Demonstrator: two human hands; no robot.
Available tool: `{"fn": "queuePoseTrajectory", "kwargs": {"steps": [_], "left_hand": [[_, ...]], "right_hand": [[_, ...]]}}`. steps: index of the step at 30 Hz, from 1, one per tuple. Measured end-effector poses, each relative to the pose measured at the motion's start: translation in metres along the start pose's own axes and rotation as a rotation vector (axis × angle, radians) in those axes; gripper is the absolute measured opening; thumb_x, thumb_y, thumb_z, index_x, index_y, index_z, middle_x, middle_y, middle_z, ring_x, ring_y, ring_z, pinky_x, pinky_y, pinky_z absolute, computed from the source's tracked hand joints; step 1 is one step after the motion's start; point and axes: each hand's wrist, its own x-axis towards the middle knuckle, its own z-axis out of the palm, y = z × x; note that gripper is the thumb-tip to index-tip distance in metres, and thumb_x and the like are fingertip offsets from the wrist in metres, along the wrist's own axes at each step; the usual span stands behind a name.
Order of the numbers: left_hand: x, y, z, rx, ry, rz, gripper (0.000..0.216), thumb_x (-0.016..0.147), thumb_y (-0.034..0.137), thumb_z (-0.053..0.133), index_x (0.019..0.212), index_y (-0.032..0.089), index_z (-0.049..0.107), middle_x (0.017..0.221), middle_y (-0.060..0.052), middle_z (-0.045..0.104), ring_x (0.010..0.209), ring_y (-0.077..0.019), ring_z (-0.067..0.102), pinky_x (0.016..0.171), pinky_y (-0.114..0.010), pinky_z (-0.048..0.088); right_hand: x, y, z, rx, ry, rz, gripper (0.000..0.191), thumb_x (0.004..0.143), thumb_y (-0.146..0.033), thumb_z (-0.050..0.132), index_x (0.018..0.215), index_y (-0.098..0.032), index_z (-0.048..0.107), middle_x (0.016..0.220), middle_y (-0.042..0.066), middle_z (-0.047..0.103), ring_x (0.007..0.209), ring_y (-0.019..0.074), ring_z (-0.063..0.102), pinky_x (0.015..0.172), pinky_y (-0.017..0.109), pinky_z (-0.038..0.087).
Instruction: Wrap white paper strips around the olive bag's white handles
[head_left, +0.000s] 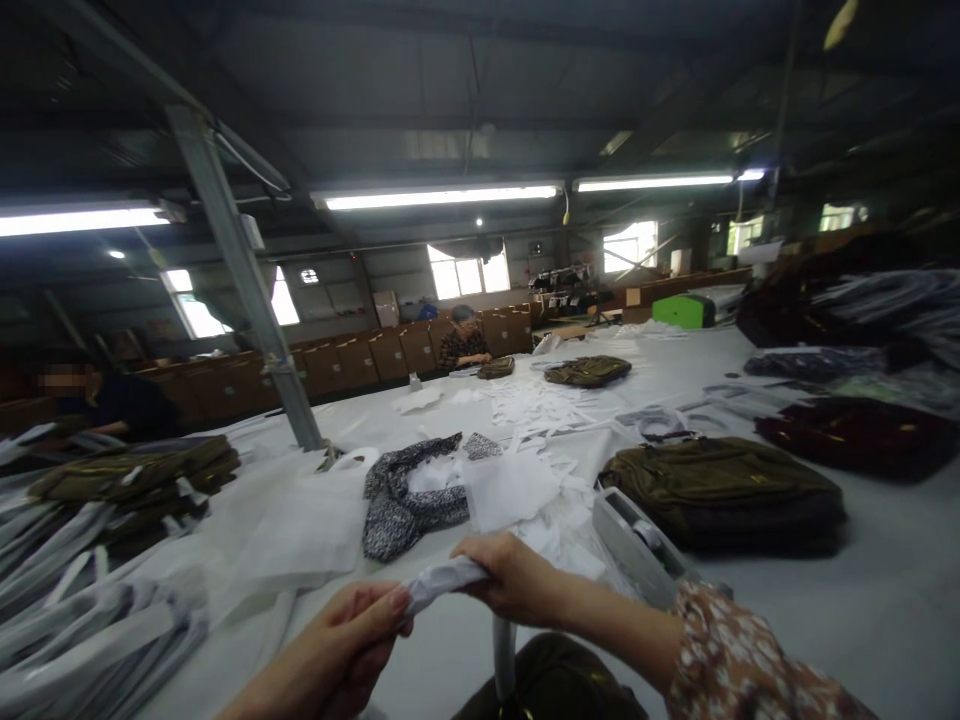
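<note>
Between both hands a white-wrapped strip (442, 584) is stretched, soft and crinkled like paper round a strap; what is inside is hidden. My left hand (364, 630) pinches its left end between thumb and fingers. The other end is gripped by my right hand (514, 580), with the wrist bent over it. Just below, an olive-green bag (559, 685) lies at the lower edge, partly cut off. A pale grey band (504, 655) rises from this bag toward my right hand. Where the band joins the strip, I cannot tell.
Beyond my hands lie a black-and-white patterned cloth (397, 500) and white paper sheets (514, 490). A grey tape dispenser (637, 540) stands beside an olive bag (724, 490). Stacked bags (142, 475) with wrapped straps fill the left, near a metal post (247, 280). Two co-workers sit farther off.
</note>
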Motion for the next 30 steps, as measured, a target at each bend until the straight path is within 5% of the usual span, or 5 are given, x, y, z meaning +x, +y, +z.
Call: {"fn": "queuePoseTrajectory", "kwargs": {"steps": [7,17,21,26,30], "left_hand": [[0.005,-0.016,-0.002,-0.010,0.004,0.013,0.047,0.066,0.064,0.058,0.070,0.018,0.049,0.037,0.014,0.020,0.033,-0.0016,0.007,0.035,-0.019,0.006],[0.004,-0.014,0.003,0.008,0.004,0.035,0.044,0.071,0.061,0.055,0.071,0.018,0.050,0.040,0.013,0.019,0.037,-0.0027,0.006,0.037,-0.019,0.005],[-0.004,-0.012,-0.009,0.021,0.072,0.075,0.045,0.071,0.060,0.056,0.074,0.016,0.052,0.044,0.011,0.023,0.041,-0.0031,0.011,0.038,-0.016,0.010],[-0.009,-0.030,-0.032,-0.020,0.128,0.060,0.044,0.071,0.059,0.057,0.076,0.015,0.054,0.045,0.010,0.029,0.039,-0.0022,0.017,0.037,-0.015,0.013],[-0.005,-0.053,-0.042,-0.063,0.091,0.038,0.048,0.069,0.063,0.057,0.075,0.015,0.054,0.040,0.010,0.030,0.033,-0.0018,0.019,0.035,-0.016,0.012]], "right_hand": [[-0.007,0.019,0.017,-0.025,0.003,0.052,0.014,0.085,-0.028,0.053,0.093,-0.018,0.059,0.077,0.001,0.063,0.069,0.0139,0.058,0.063,0.020,0.042],[-0.013,0.017,0.010,0.011,-0.019,0.098,0.020,0.085,-0.031,0.056,0.100,-0.018,0.059,0.082,0.002,0.062,0.074,0.0151,0.057,0.069,0.024,0.044],[-0.024,0.031,-0.023,-0.003,0.082,0.209,0.055,0.075,-0.037,0.067,0.122,-0.016,0.050,0.098,0.007,0.062,0.087,0.0184,0.058,0.075,0.027,0.045],[-0.065,0.066,-0.091,-0.177,0.364,0.629,0.033,0.083,-0.034,0.048,0.102,-0.011,0.062,0.078,0.007,0.066,0.064,0.0164,0.062,0.062,0.026,0.046],[-0.105,0.077,-0.113,-0.286,0.303,0.722,0.029,0.080,-0.032,0.047,0.085,-0.011,0.066,0.059,0.004,0.064,0.053,0.0170,0.060,0.055,0.026,0.042]]}}
